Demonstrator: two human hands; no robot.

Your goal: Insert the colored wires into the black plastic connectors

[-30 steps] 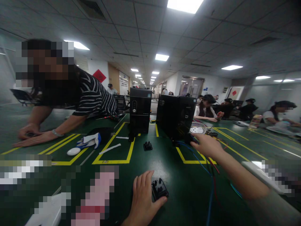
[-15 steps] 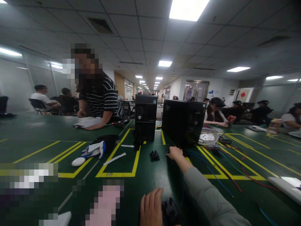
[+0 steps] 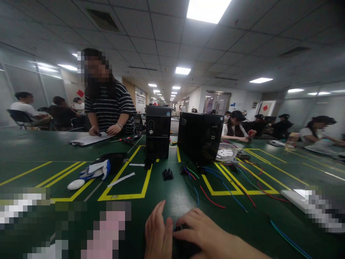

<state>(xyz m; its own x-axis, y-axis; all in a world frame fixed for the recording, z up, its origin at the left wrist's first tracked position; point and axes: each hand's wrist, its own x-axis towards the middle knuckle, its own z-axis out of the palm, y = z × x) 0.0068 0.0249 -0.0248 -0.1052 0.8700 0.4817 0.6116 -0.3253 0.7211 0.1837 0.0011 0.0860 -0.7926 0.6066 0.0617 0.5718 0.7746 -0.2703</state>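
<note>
My left hand [image 3: 157, 230] is at the bottom centre of the head view, its fingers stretched out close together along the left side of a black plastic part [image 3: 184, 248]. Over the same part bends my right hand [image 3: 201, 228], its fingers curled onto the top. Much of the part is hidden by both hands, so its exact kind does not show. Farther up the table lies a similar black plastic piece with upright prongs [image 3: 167, 175]. Just right of that is a small black block [image 3: 183, 170] with red, green and blue wires near it.
Two black computer cases [image 3: 157, 133] [image 3: 198, 136] stand ahead on the green table [image 3: 121, 223]. A white fan guard [image 3: 226, 153] and loose wires [image 3: 239, 199] lie right. Left are a glove [image 3: 95, 169] and white oval object [image 3: 76, 184]. A person in stripes [image 3: 109, 108] stands across.
My right hand has drawn back from the small black block by the computer case to the black part beside my left hand. The block stays on the table. The view has shifted slightly right.
</note>
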